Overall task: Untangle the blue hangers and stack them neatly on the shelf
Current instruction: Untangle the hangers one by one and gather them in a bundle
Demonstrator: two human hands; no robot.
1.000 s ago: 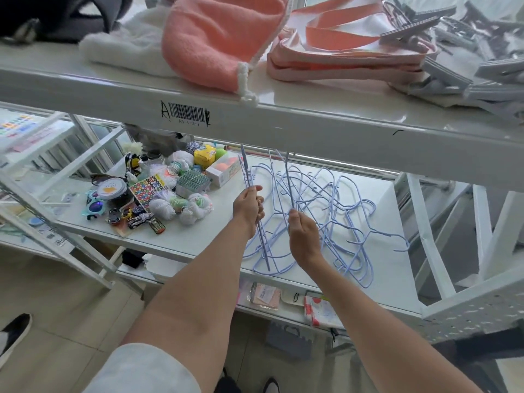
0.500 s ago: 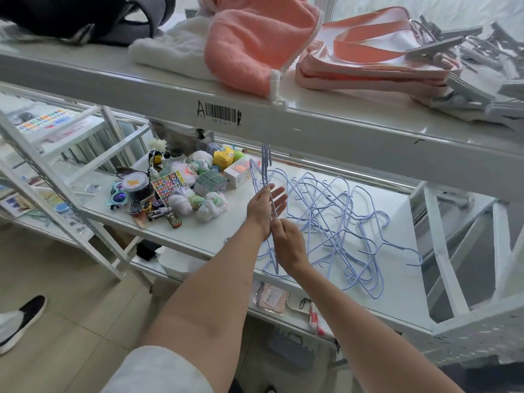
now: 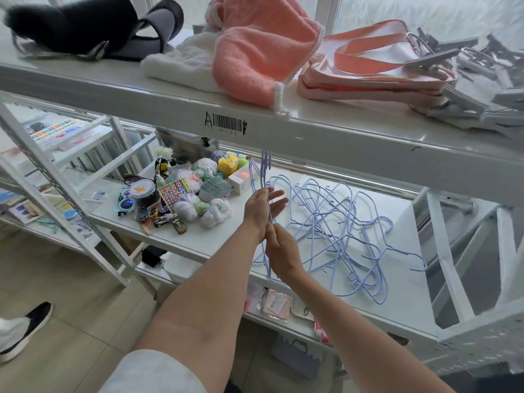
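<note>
Fingers [image 3: 276,198] splayed, left hand [image 3: 262,207] steadies thin blue hangers [image 3: 265,177] upright; right hand [image 3: 282,252] pinches them.

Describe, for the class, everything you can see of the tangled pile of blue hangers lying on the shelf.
The tangled pile of blue hangers is a heap of thin, pale blue hangers that look like coated wire, with curved hooks and small notches. They lie flat and interlocked at crossing angles on the white middle shelf, to the right of both hands. The count is unclear. Their left edge runs behind the right hand; contact there cannot be judged.
</note>
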